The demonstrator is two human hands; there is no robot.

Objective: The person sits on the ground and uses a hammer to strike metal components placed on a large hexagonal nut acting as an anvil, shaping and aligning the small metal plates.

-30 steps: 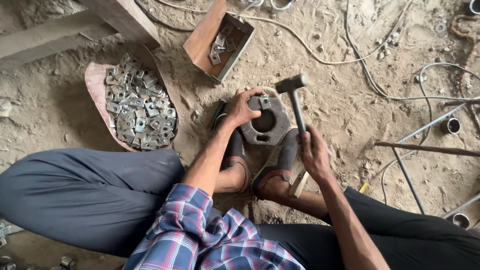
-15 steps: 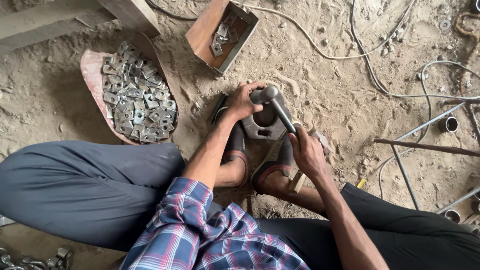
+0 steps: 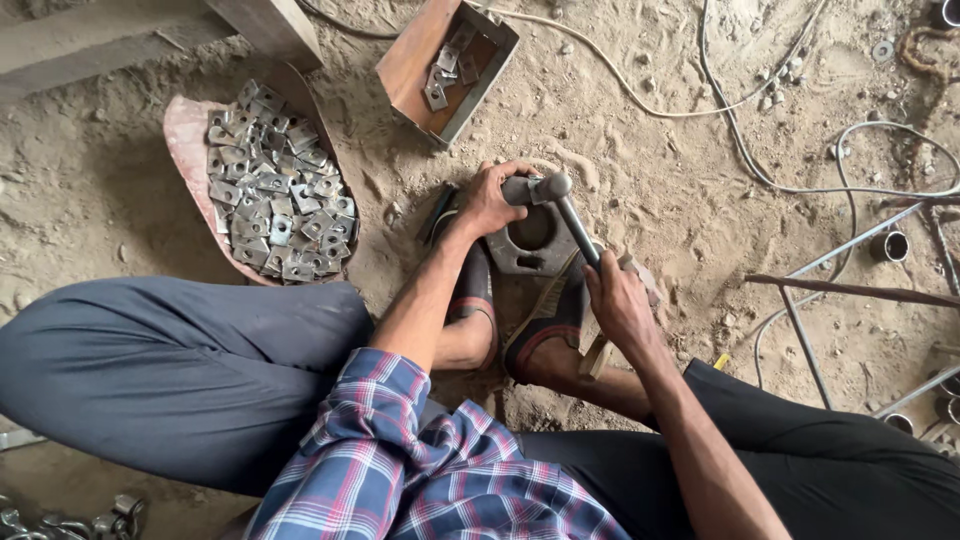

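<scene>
I sit on sandy ground with a heavy steel block (image 3: 528, 245), which has a round hole, held between my two shoes. My left hand (image 3: 489, 199) grips a small metal piece (image 3: 518, 189) on the block's top edge. My right hand (image 3: 615, 300) is closed round the handle of a hammer (image 3: 560, 195), whose head rests down on that piece.
A pink sheet carries a heap of square metal plates with holes (image 3: 270, 200) at the left. A rusty metal box (image 3: 447, 62) with a few plates lies beyond the block. Cables (image 3: 740, 150), steel rods (image 3: 850, 290) and short tubes (image 3: 888, 246) lie to the right.
The hammer, raised a second ago, has swung down onto the piece on the block. My left hand stayed on the piece.
</scene>
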